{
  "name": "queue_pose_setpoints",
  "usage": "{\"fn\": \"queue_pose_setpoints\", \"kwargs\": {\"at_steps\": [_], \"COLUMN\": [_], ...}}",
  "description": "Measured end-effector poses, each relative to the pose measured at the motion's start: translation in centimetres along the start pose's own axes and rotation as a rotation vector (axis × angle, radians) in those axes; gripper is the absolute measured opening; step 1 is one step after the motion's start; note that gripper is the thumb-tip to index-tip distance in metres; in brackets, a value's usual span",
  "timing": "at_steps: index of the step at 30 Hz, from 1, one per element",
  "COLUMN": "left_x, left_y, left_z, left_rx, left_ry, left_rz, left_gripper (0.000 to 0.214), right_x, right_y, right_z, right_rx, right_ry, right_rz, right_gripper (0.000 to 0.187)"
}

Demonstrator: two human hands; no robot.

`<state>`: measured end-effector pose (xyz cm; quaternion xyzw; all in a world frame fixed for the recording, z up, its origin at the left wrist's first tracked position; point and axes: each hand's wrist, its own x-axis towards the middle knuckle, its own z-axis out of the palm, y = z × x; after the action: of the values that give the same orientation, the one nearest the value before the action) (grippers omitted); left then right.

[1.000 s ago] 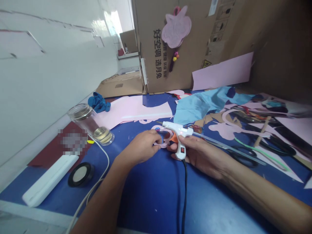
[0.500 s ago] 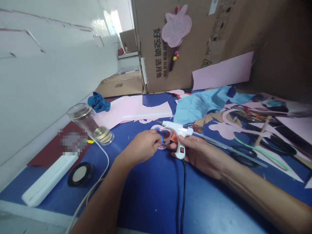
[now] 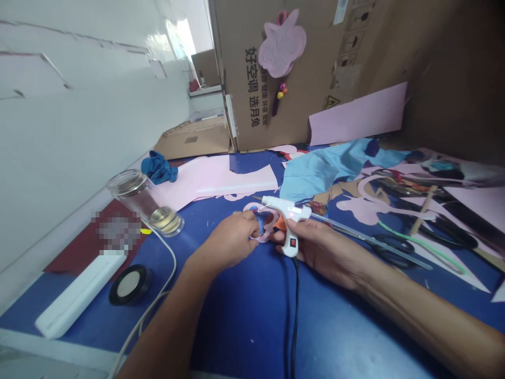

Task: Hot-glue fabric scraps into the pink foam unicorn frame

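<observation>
My right hand (image 3: 319, 247) is wrapped round the grip of a white hot glue gun (image 3: 287, 216), its nozzle pointing left and a clear glue stick trailing out to the right. The gun's black cord (image 3: 294, 316) runs toward me over the blue table (image 3: 244, 326). My left hand (image 3: 232, 239) pinches a small pink cut-out ring (image 3: 268, 223) just under the nozzle. Both hands rest low over the table's middle.
A glass jar (image 3: 142, 197) lies on its side at the left, with a white block (image 3: 79, 295), a black tape roll (image 3: 130, 284) and a white cable. Pink sheets (image 3: 221, 179), blue fabric (image 3: 331, 163), black scissors (image 3: 398, 247) and scraps crowd the right. A cardboard box (image 3: 300, 68) stands behind.
My left hand has shifted the pink cut-out slightly under the nozzle. The glue gun and my right hand stay in nearly the same place.
</observation>
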<state>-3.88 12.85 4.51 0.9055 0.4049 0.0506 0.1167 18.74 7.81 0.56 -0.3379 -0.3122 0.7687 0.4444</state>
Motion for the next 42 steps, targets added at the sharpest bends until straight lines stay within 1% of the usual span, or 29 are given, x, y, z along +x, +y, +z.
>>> {"fn": "queue_pose_setpoints", "kwargs": {"at_steps": [7, 10, 14, 19, 24, 27, 31, 36, 39, 42], "left_x": [-0.1, -0.1, 0.0, 0.2, 0.2, 0.1, 0.1, 0.1, 0.1, 0.1], "left_y": [0.4, 0.7, 1.3, 1.7, 1.5, 1.4, 1.3, 0.9, 0.8, 0.8], "left_z": [-0.2, -0.2, -0.1, 0.0, 0.0, 0.0, 0.1, 0.3, 0.4, 0.3], "left_rx": [-0.005, 0.031, 0.077, 0.131, 0.156, 0.145, 0.117, 0.061, 0.026, 0.024], "left_ry": [-0.021, -0.015, 0.004, -0.023, -0.04, -0.038, -0.018, -0.004, -0.009, -0.01], "left_rz": [-0.007, -0.022, -0.054, -0.073, -0.078, -0.091, -0.115, -0.116, -0.111, -0.143], "left_gripper": [0.016, 0.014, 0.02, 0.022, 0.026, 0.026, 0.026, 0.025, 0.023, 0.024], "right_x": [0.0, -0.1, -0.2, -0.2, -0.4, -1.0, -2.6, -5.3, -6.8, -7.5], "right_y": [0.0, -0.1, -0.3, -0.3, -0.2, -0.4, -1.4, -2.2, -1.6, -0.4], "right_z": [0.0, 0.2, 0.4, 0.5, 0.6, 0.7, 1.4, 3.0, 3.3, 2.7], "right_rx": [0.015, 0.009, -0.005, -0.007, -0.054, -0.216, -0.629, -0.865, -1.018, -1.12], "right_ry": [-0.005, 0.009, 0.03, 0.03, 0.043, 0.113, 0.242, 0.349, 0.431, 0.461], "right_rz": [0.005, 0.008, 0.006, 0.005, -0.028, -0.117, -0.263, -0.343, -0.386, -0.405], "right_gripper": [0.028, 0.03, 0.031, 0.03, 0.037, 0.042, 0.047, 0.048, 0.051, 0.048]}}
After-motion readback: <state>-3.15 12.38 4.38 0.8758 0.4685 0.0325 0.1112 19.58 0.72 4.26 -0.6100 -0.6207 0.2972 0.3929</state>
